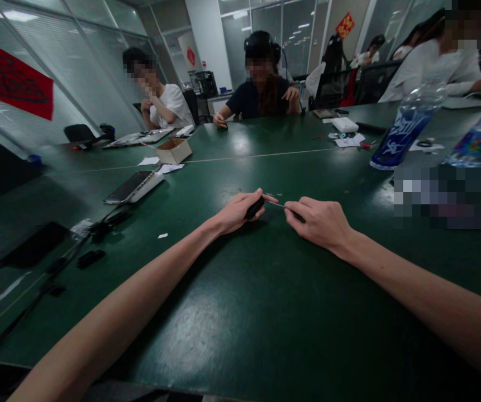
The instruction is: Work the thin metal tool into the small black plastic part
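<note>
Above the middle of the green table, my left hand [240,212] is closed around a small black rounded object [255,207]; its kind is not clear. One finger of that hand stretches toward the right. My right hand [319,220] is closed in a pinch on a thin tool with a slim metal shaft [276,204]. The shaft bridges the short gap between both hands. Dark material shows under the right fingers, perhaps the tool's handle. Whether the shaft's far end touches the black object cannot be made out.
On the left lie a tablet-like device [129,187], black cables [72,251] and an open cardboard box [174,151]. Two plastic bottles stand at right, one with a blue label [403,134]. Across the green table [240,312] sits a person in dark clothing [261,92].
</note>
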{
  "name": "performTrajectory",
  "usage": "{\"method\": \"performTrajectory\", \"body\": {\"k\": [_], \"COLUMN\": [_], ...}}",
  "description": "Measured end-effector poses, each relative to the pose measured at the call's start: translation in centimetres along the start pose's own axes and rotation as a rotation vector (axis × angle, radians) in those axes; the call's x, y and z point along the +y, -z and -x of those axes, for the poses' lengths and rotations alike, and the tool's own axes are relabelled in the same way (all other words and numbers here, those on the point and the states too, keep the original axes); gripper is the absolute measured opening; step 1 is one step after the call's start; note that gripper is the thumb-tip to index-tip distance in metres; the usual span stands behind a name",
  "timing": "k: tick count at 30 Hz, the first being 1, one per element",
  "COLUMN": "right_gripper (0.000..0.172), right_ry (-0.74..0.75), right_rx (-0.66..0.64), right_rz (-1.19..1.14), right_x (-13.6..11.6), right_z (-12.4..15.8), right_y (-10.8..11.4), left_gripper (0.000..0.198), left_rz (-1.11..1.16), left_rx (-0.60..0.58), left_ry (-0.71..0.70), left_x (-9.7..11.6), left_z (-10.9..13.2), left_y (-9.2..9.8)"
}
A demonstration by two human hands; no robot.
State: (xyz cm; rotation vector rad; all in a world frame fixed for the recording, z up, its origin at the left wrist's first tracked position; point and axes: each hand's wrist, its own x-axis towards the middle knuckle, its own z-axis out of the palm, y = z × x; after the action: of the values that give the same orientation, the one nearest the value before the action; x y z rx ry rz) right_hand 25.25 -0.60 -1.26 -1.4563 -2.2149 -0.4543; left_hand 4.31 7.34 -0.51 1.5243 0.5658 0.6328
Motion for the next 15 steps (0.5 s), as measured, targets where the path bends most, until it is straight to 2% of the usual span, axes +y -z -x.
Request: {"method": "performTrajectory", "body": {"k": [4, 9, 15], "right_gripper": [0.038, 0.036, 0.037], "right_ry": [0.010, 0.100, 0.027], "right_rx": [0.007, -0.024, -0.015], "right_rz": [0.013, 0.020, 0.037], "right_x": [0.6, 0.8, 0.7], "right_z": [0.2, 0.3, 0.2], "right_y": [0.0, 0.0, 0.0], "left_gripper": [0.053, 0.046, 0.037], "left_rz": [-0.017, -0.017, 0.038], "left_rx": [-0.008, 0.007, 0.070], "left_ry": [0.006, -0.025, -0.087], "left_x": [0.2, -0.2, -0.8], "left_z": [0.1, -0.1, -0.5], "left_y": [-0.1, 0.1, 0.2]}}
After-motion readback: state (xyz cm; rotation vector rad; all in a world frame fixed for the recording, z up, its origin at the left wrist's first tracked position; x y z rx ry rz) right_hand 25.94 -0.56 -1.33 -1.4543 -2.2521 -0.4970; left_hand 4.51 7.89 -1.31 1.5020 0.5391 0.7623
